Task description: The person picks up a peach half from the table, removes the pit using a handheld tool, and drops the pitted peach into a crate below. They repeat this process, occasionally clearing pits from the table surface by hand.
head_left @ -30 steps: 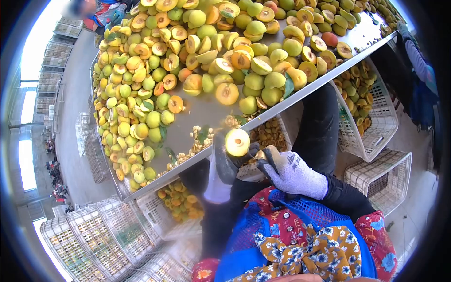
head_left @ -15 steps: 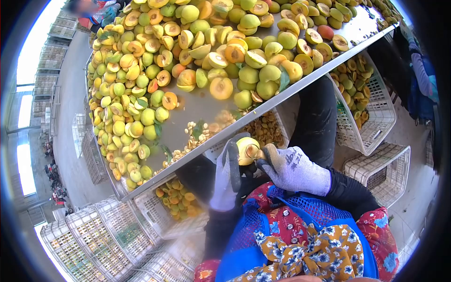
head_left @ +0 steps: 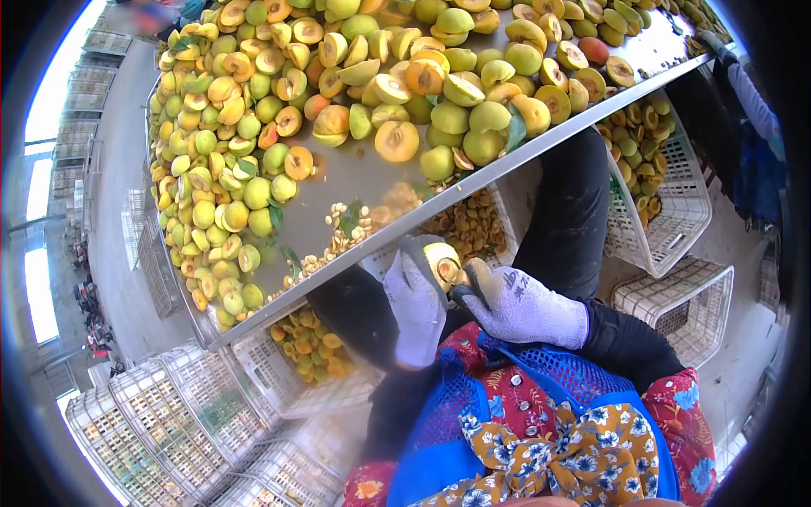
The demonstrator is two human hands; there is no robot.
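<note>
In front of my lap, my left hand (head_left: 414,296), in a pale lilac glove with grey-coated fingers, is closed around a cut apricot (head_left: 441,260). The fruit's pale yellow face is turned to the right. My right hand (head_left: 522,302), gloved alike with dark writing on its back, comes in from the right. Its thumb and fingers are pinched right at the fruit, where a small brown piece (head_left: 460,277) shows at their tips. I cannot tell whether that piece is the pit or a tool's end.
A metal table (head_left: 329,182) bears halved and whole apricots (head_left: 220,203), with loose pits (head_left: 346,232) near its raised edge. Crates with fruit stand below: one on the right (head_left: 667,211), one on the left (head_left: 279,380). Another crate (head_left: 684,308) lies at right. Other people work at both far sides.
The apricot turns slightly in my left hand, which tilts and shifts a little. My right hand has moved slightly left and stays at the fruit. The whole view has shifted a little.
</note>
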